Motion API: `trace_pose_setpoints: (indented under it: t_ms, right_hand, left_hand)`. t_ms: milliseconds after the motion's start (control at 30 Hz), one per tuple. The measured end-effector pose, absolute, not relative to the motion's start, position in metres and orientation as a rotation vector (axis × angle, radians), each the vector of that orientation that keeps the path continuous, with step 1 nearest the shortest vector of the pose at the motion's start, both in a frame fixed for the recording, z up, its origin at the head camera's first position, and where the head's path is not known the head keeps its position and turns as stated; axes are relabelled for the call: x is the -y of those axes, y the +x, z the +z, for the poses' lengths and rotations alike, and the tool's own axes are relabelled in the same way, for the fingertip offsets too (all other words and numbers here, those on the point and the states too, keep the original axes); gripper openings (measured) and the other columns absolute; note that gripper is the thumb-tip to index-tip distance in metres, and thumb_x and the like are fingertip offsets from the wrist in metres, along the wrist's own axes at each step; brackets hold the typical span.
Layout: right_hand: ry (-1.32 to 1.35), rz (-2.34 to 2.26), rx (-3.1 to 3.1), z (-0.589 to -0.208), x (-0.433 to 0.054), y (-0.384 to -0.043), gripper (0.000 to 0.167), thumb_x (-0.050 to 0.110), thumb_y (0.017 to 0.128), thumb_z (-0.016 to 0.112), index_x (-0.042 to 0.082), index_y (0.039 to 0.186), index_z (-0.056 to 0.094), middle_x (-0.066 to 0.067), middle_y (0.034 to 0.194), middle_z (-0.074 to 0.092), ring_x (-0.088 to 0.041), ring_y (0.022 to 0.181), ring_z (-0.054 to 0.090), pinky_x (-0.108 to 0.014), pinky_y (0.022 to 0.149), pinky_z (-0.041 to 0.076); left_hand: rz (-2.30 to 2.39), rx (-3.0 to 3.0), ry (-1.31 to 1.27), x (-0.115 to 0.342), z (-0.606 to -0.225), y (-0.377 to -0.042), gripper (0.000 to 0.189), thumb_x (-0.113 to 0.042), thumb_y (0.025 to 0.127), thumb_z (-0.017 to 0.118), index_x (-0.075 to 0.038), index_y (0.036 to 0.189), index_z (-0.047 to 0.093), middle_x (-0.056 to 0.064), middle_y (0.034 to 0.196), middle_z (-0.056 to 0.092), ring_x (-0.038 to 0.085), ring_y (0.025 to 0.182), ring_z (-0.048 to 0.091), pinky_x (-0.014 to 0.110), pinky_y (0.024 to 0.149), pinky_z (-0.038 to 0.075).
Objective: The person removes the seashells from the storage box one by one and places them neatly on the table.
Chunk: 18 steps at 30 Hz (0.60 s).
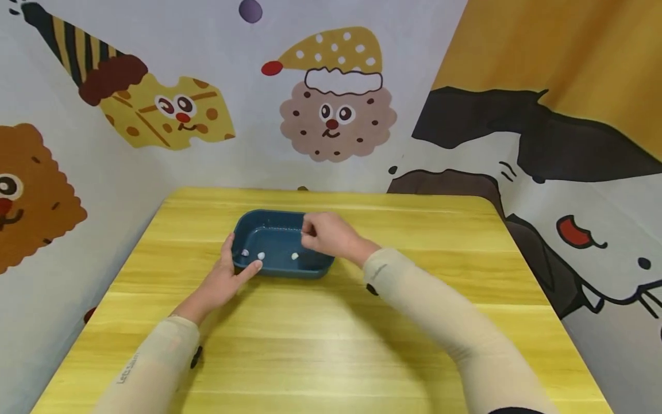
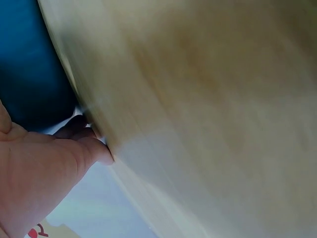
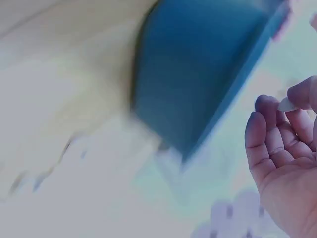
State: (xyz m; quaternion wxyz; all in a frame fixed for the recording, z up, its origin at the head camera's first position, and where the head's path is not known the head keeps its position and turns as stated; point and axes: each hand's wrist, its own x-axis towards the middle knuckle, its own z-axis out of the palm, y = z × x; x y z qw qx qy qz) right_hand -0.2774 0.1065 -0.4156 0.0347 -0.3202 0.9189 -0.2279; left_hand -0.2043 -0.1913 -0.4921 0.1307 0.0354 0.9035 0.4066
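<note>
A dark blue rectangular dish (image 1: 279, 273) with rounded corners stands on the table. Inside it, toward the near side, lie a small purplish piece (image 1: 245, 253), a white piece (image 1: 261, 256) and a cream piece (image 1: 295, 256), too small to name. My left hand (image 1: 222, 282) holds the dish's left end, thumb at the near rim and fingers along the outer side. Above the right part of the dish is my right hand (image 1: 331, 234), fingers curled. In the right wrist view its thumb and finger pinch a small whitish piece (image 3: 287, 105).
The yellow wood-grain table (image 1: 331, 345) extends around the dish. Behind it and at both sides hangs a white cloth (image 1: 248, 167) printed with cartoon figures. Both forearms wear pale sleeves (image 1: 439, 310).
</note>
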Motion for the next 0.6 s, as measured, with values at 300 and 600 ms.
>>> trace_pose_setpoints:
  t_ms: [300, 600]
  right_hand:
    - [-0.706, -0.706, -3.085, -0.42, -0.243, -0.259, 0.014, 0.022, 0.104, 0.073, 0.012, 0.106, 0.083, -0.003, 0.097, 0.082, -0.015, 0.079, 0.072, -0.037, 0.074, 0.061]
    - [-0.621, -0.48, -3.12, -0.459, -0.289, -0.261, 0.012, 0.016, 0.1, 0.077, 0.009, 0.106, 0.084, -0.008, 0.102, 0.084, -0.023, 0.089, 0.079, -0.043, 0.082, 0.065]
  left_hand:
    - [1.168, -2.601, 0.11, 0.19, -0.491, -0.207, 0.116, -0.068, 0.104, 0.055, -0.023, 0.166, -0.032, 0.038, 0.174, 0.007, 0.059, 0.159, 0.021, 0.075, 0.124, 0.025]
    - [1.137, -2.599, 0.102, 0.19, -0.487, -0.206, 0.115, -0.066, 0.105, 0.054, -0.021, 0.166, -0.032, 0.035, 0.176, 0.0, 0.06, 0.159, 0.017, 0.077, 0.124, 0.022]
